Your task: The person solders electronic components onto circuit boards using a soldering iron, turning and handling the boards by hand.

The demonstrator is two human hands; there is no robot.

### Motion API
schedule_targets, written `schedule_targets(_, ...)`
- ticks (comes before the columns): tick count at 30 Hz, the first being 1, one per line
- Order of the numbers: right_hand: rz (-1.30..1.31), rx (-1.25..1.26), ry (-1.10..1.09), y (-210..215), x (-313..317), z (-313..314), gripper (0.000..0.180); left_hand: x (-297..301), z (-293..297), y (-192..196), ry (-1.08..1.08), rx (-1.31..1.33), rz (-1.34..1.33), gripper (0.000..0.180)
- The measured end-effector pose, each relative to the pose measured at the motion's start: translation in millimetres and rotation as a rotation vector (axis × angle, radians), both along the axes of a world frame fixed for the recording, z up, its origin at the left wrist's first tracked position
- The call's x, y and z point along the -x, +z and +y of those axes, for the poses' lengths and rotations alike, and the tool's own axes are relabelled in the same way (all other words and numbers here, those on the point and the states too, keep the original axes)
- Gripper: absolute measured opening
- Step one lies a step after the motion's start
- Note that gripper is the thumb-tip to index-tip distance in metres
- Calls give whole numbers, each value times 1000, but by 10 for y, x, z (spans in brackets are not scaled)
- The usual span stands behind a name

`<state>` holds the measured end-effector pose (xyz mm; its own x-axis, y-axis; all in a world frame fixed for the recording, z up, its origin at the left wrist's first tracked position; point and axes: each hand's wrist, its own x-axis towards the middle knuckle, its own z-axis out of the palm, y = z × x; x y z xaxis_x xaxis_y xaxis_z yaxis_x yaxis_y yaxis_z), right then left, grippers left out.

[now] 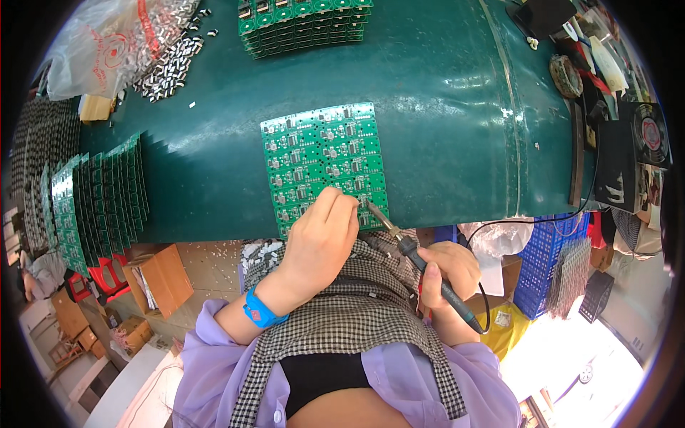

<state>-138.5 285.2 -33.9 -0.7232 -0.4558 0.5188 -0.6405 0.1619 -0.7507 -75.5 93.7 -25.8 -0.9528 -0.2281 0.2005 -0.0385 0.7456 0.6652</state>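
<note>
Covering the bench [442, 107] is dark green matting; one green circuit panel [325, 160] lies there, left hand [321, 239] pinching it, right hand [449, 267] grasping one black soldering iron [421, 267].

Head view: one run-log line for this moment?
left hand: fingertips pressed on green PCB panel | right hand: grips soldering iron, tip at panel's near edge | surface: green mat

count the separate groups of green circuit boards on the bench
3: a flat panel under the left hand and the soldering iron, a stack at the far edge, upright rows at left. More may be hidden.
</note>
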Motion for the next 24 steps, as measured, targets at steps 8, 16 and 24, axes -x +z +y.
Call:
schedule_targets(8,42,13,3,-16,-59,29,10,-17,0,17,-27,81,-4,10)
schedule_targets(16,40,18,-40,26,-56,71,11,-109,-54,45,41,-20,39,14)
schedule_targets(24,53,-12,-37,79,-37,26,12,-178,-136,39,52,20,56,14)
